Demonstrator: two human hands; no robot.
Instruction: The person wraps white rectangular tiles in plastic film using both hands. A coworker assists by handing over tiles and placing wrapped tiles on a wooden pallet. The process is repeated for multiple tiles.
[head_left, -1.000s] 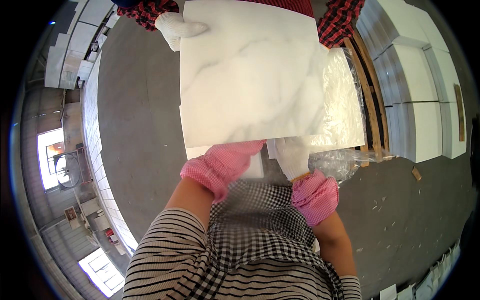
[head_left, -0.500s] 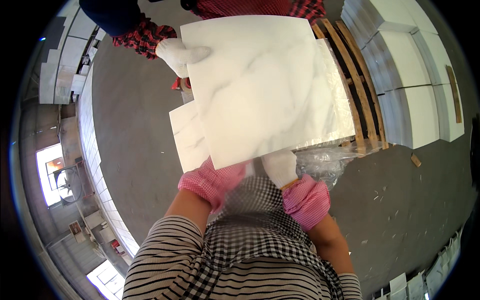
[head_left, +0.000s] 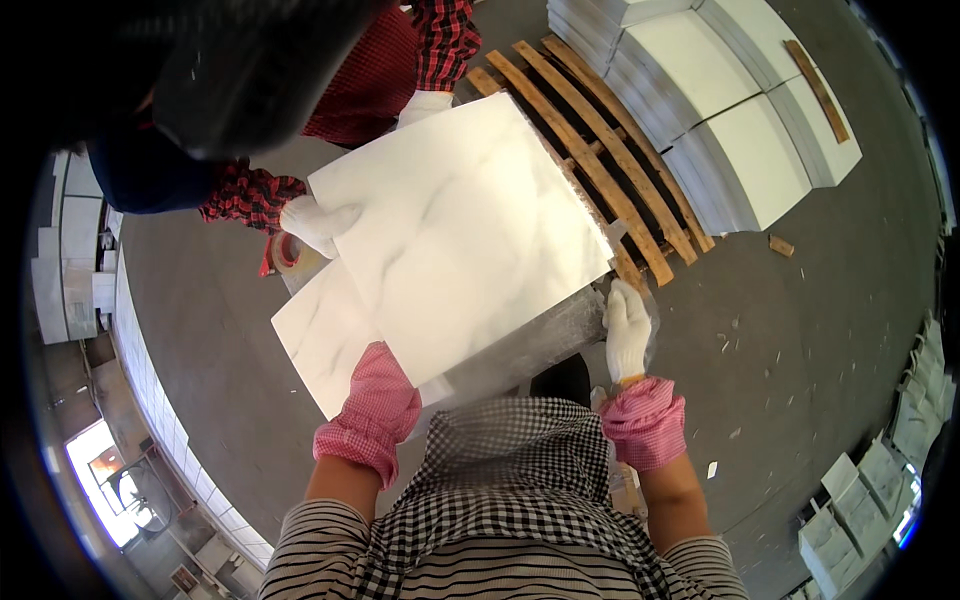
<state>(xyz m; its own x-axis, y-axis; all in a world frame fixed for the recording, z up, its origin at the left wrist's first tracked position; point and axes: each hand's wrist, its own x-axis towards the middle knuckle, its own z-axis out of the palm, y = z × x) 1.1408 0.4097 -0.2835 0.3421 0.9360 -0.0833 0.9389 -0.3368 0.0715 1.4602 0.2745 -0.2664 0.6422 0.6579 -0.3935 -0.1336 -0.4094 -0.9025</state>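
Observation:
A large white slab with grey veins (head_left: 460,230) lies over a second, similar slab (head_left: 325,330) that shows at the lower left. My left hand is mostly hidden at the slabs' near edge; its pink checked cuff (head_left: 368,415) overlaps the lower corner. Clear plastic film (head_left: 530,345) stretches along the near side. At the right end of that film is my right hand (head_left: 627,325) in a white glove, its fingers curled on the plastic, off the slab. Across from me, another person's gloved left-side hand (head_left: 318,222) rests on the slab's edge, and their other glove (head_left: 424,106) is at the far edge.
A wooden pallet (head_left: 600,170) lies beyond the slabs to the right. Behind it stand stacks of white slabs (head_left: 750,150) with a wooden strip (head_left: 815,90) on top. A tape roll with a red holder (head_left: 285,255) is at the left. A wood scrap (head_left: 781,245) lies on the floor.
My right hand has moved right, from under the slab's near edge to the film's right end, and the film is now drawn along that edge. The view has turned; the other person leans in closer.

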